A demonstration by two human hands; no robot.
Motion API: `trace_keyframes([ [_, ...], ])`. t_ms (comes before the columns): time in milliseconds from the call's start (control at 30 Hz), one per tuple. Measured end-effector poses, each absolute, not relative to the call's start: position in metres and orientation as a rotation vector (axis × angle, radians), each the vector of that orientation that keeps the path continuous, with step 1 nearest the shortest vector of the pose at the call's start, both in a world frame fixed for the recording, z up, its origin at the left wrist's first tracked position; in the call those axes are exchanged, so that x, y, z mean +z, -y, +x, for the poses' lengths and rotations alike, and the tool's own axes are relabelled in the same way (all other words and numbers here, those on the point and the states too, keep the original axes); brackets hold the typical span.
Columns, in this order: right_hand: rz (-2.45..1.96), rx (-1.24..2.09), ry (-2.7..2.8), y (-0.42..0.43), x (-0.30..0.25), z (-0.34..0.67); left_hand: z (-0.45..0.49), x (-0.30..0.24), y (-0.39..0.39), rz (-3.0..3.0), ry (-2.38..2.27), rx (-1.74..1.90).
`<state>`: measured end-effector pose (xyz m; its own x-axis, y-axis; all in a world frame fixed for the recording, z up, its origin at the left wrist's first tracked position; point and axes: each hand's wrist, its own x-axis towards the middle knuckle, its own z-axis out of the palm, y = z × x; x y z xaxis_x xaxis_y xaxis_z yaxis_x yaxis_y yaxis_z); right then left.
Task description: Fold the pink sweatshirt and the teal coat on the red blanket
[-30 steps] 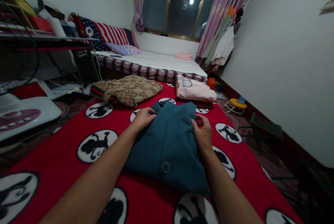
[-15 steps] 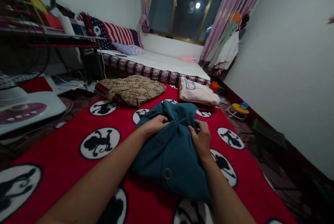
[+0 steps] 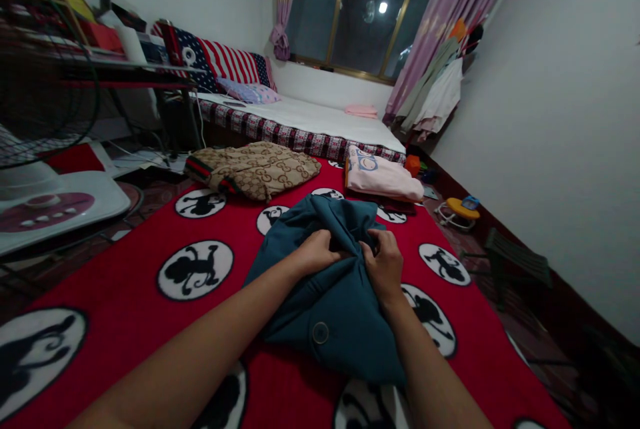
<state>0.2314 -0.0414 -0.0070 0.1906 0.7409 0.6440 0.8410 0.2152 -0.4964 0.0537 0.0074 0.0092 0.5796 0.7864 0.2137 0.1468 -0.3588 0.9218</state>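
A teal jacket (image 3: 350,322) with a large round button (image 3: 321,332) lies bunched on the red blanket (image 3: 125,275) in front of me. My left hand (image 3: 320,252) is closed on the cloth near the lapel, its fingertips tucked into a fold. On the other side of that fold, my right hand (image 3: 384,257) pinches the jacket between thumb and fingers. The two hands are close together, and the fabric creases between them.
Beyond the jacket lie a brown patterned garment (image 3: 260,169) and a folded pale pink garment (image 3: 383,174). A bed (image 3: 310,115) stands under the window. A fan base (image 3: 65,205) is at left; a yellow stool (image 3: 460,209) and dark green chair (image 3: 517,255) stand at right.
My left hand has moved right and slightly down, pulling the cloth toward my right hand. The fold between them is tighter. My right hand has hardly moved.
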Motion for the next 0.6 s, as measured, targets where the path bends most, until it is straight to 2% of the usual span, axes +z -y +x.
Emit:
trace_keyframes([
  [200, -1.494, -0.137, 1.597, 0.042, -0.008, 0.230, 0.065, 0.006, 0.005, 1.921, -0.864, 0.942],
  [333, -1.393, -0.091, 1.411, 0.043, -0.005, 0.238, 0.043, 0.030, -0.016, 1.940, -0.839, 0.936],
  [533, -1.446, 0.124, 0.942, 0.035, -0.010, 0.261, -0.034, 0.055, -0.067, 1.681, -1.398, 1.342],
  [600, -1.490, 0.200, 0.947, 0.032, -0.014, 0.266, -0.047, 0.046, -0.074, 1.482, -1.521, 1.318],
])
